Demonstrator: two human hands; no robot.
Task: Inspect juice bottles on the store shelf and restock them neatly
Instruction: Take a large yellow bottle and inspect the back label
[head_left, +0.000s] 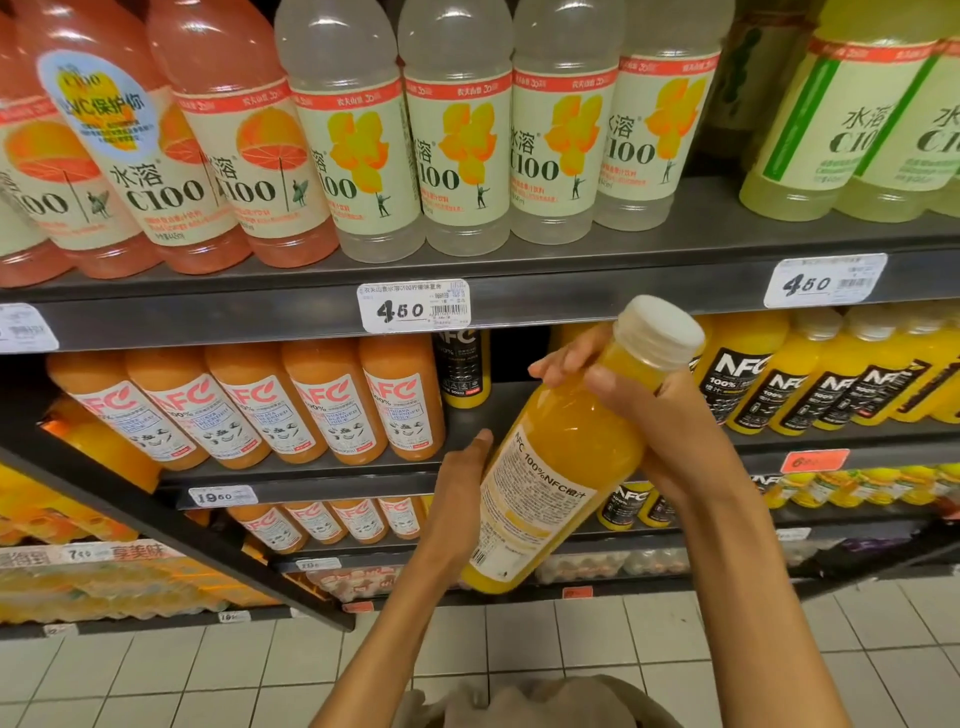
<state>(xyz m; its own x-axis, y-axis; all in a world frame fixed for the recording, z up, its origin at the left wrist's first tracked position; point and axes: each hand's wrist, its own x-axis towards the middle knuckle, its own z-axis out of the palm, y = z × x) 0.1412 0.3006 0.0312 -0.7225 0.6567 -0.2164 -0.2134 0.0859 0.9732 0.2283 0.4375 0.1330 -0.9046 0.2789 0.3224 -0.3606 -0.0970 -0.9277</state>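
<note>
orange juice is filling the bottle (566, 457) almost to its white cap (658, 332), and the bottle is being held tilted in front of the shelves, cap up and to the right, base down and to the left, with its pale back label turned toward the camera. the right hand (660, 421) is gripping the upper body just under the neck, fingers curling round the shoulder. the left hand (465, 483) is lying against the lower side of the label with the thumb pointing upward; its fingers are hidden behind the bottle, so whether they are wrapping round it i cannot tell. judging by the fill level, the bottle is probably feeling fairly heavy and weighted toward the base, so a hand low on the body is helping. the plastic wall is looking smooth and likely a little slippery, stiff enough to hold firmly without denting; the label is likely giving a better grip than the bare shoulder. behind the bottle, on the middle shelf (467, 410), a gap is showing beside one black-labelled nfc bottle (462, 369), between the row of guava blend bottles (291, 405) and the row of yellow nfc bottles (810, 379). that gap is looking like the natural slot, with the black front label facing outward.
</note>
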